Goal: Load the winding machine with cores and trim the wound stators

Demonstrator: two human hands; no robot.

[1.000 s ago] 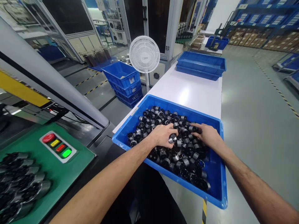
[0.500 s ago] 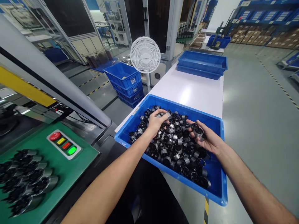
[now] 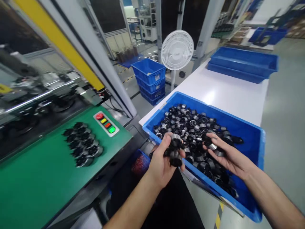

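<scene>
My left hand (image 3: 164,162) is closed round a few black-and-silver cylindrical parts (image 3: 175,157), above the near edge of the blue bin. Over the bin's right half, my right hand (image 3: 228,156) has its fingers curled about another such part (image 3: 211,144), partly hidden by the fingers. The blue bin (image 3: 260,149) holds a loose heap of the same black-and-silver parts (image 3: 193,124). On the green worktop (image 3: 30,178) to the left, a tight group of these parts (image 3: 83,144) stands in rows.
A control panel (image 3: 105,124) with coloured buttons sits on the green worktop. Machine rails (image 3: 43,95) lie behind it. Stacked blue crates (image 3: 150,79) and a white fan (image 3: 177,51) stand beyond. More blue trays (image 3: 243,63) rest on the white table (image 3: 228,95).
My left hand has drawn back from the heap towards me, with several parts in it. My right hand stays over the bin. The view has turned left, showing more green worktop.
</scene>
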